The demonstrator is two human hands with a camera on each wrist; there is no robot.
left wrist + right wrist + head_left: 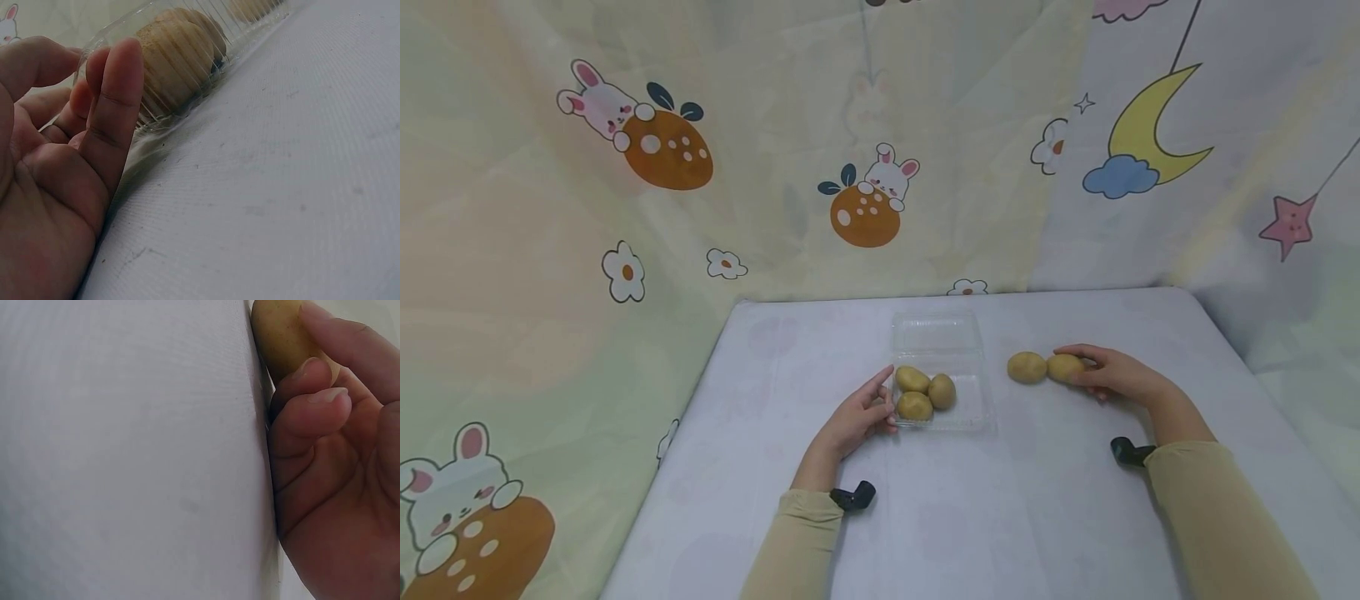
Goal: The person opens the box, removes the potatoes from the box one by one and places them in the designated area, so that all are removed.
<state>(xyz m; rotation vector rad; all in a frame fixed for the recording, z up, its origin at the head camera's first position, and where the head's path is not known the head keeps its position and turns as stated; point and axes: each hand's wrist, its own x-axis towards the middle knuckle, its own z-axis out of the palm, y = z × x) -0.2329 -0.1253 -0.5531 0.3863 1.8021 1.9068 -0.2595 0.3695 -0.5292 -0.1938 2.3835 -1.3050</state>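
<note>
A clear plastic clamshell box [970, 400] lies with its lid folded back on the table. Three potatoes [913, 407] sit in the left part of its base. My left hand [859, 417] rests its fingers against the box's left side, and the left wrist view shows the loosely bent fingers [115, 106] beside the ridged wall. To the right of the box, my right hand [1116, 375] holds a potato [1063, 367] between thumb and fingers; in the right wrist view, this potato [284, 337] is partly hidden by them. Another potato [1027, 367] lies just left of it.
The table [1037, 517] is covered with a white cloth. Behind it hangs a patterned curtain [775, 167] with rabbits, flowers and a moon. A small black camera [853, 497] sits at the left wrist, and another black camera [1131, 452] at the right wrist.
</note>
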